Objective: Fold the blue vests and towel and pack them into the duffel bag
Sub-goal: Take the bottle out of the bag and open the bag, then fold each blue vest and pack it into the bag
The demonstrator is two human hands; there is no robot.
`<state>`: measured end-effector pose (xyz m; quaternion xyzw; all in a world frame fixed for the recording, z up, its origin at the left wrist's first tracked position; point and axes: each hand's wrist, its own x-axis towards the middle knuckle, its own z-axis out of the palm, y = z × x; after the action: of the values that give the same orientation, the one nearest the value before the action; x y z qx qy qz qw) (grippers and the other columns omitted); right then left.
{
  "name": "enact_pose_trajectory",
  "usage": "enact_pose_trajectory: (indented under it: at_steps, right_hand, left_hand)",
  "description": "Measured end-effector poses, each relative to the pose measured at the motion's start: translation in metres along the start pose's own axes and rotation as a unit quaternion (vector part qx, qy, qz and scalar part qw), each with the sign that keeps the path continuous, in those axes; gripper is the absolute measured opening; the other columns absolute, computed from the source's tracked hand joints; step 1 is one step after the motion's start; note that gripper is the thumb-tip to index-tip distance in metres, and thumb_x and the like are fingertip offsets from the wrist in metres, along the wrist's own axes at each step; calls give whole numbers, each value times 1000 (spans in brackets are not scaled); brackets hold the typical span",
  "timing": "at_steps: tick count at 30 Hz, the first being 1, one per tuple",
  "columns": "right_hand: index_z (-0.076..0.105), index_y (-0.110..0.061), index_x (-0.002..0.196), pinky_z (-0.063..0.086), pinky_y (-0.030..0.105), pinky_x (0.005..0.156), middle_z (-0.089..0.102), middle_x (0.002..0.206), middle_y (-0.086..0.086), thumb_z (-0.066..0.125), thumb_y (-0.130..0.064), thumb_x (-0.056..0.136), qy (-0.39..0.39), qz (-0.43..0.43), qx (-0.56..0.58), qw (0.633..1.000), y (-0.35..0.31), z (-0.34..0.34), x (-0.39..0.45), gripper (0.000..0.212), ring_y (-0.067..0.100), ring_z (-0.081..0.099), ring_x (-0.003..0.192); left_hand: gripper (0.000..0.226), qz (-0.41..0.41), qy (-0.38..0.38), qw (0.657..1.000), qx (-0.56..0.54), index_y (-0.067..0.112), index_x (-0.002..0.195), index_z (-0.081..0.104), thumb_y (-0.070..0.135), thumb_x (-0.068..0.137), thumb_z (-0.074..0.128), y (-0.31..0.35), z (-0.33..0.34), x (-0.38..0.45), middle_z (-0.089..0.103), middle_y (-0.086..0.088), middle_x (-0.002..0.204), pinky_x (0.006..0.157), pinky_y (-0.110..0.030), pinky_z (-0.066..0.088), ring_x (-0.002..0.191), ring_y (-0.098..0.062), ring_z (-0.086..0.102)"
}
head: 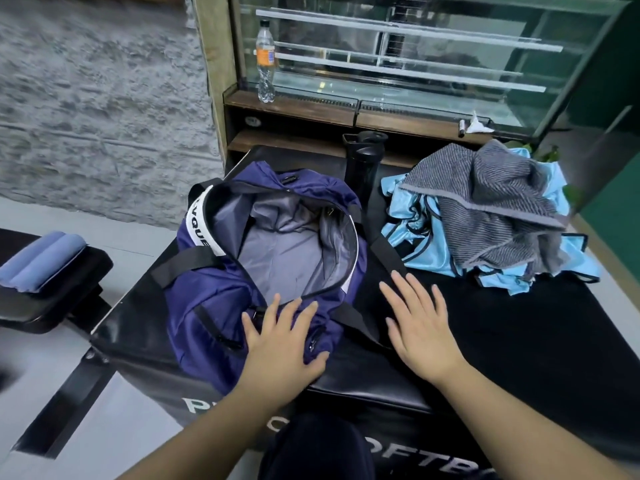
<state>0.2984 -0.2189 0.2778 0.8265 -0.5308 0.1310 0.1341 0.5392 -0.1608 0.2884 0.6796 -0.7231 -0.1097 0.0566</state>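
The crumpled blue vests (415, 221) with the towel (491, 209) heaped on top lie at the bench's (519, 323) far right corner, beyond the flat, spread-fingered right hand (420, 327), probably nearer than the left hand (282, 337), pressed flat on the open duffel bag (207, 299).

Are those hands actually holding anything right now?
No. The left hand lies flat on the duffel bag, fingers straight; the right hand is open, gripping nothing.
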Motion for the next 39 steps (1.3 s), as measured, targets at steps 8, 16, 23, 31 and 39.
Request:
enact_pose_trajectory:
  at_steps: [8,16,23,31,39]
  right_hand:
    - [18,-25,152,2,46,117,10,160,-6,20,-42,101,-91,261,106,955,48,8,-43,54,15,3,147]
    - [17,-22,152,3,44,118,13,160,-5,30,-35,102,-74,377,172,907,67,4,-64,54,14,3,148]
    - [15,-23,153,3,42,119,14,160,-7,31,-35,102,-79,361,182,911,68,6,-55,55,13,3,147]
    - [18,-13,152,14,36,117,14,160,2,58,-25,92,-46,377,265,886,83,7,-26,73,19,13,146]
    - [13,-11,152,12,47,119,4,161,6,70,-35,84,68,351,106,928,160,-38,83,91,26,1,148]
  left_hand:
    - [104,-4,96,995,27,18,133,43,37,43,92,10,27,-4,62,-4,125,80,-69,45,117,-36,58]
    - [81,-69,103,992,0,23,152,17,31,87,65,-28,13,15,33,3,150,112,-62,18,146,-26,15]
    - [74,149,195,969,36,6,140,38,24,69,53,-4,7,22,39,-14,145,113,-51,15,140,-35,25]
    - [53,251,82,964,34,40,128,51,39,76,65,77,40,73,49,4,141,100,-57,38,137,-22,30]
    - [61,183,127,962,156,16,111,72,9,52,87,61,40,128,55,-3,138,96,-58,36,134,-27,30]
